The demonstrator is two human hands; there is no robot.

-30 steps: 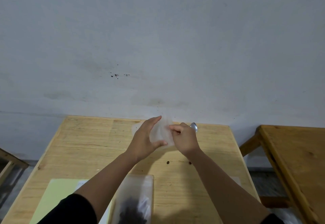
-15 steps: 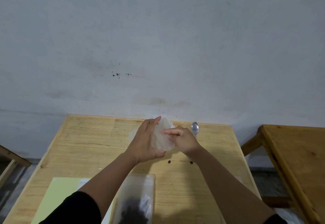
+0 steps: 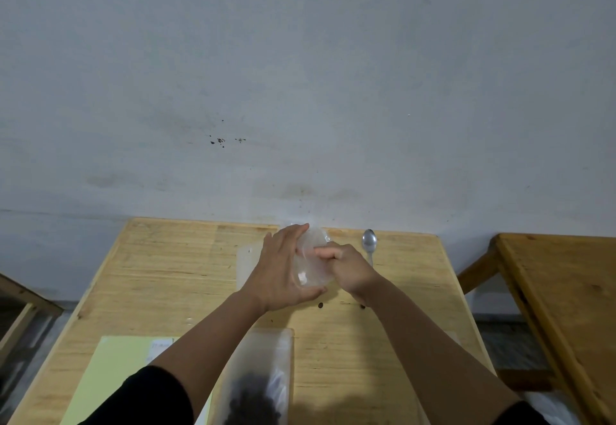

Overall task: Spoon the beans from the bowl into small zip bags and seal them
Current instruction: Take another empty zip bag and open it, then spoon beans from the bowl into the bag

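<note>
My left hand (image 3: 281,273) and my right hand (image 3: 346,268) hold a small clear zip bag (image 3: 311,263) between them above the far middle of the wooden table (image 3: 160,278). The left thumb and fingers clasp its left side. The right fingers are curled at the bag's right edge, index finger pushed into it. A metal spoon (image 3: 369,244) lies on the table just right of my right hand. A larger clear bag with dark beans (image 3: 258,388) lies at the near edge, partly under my left forearm. No bowl is in view.
More flat clear bags (image 3: 246,263) lie behind my left hand. A pale green sheet (image 3: 116,378) lies at the near left. Two loose beans (image 3: 320,305) sit below my hands. A second wooden table (image 3: 563,294) stands to the right. A grey wall rises behind.
The small bag has been turned more upright and bulges open. My right index finger has pushed into it, and the spoon now shows more fully beside my right hand.
</note>
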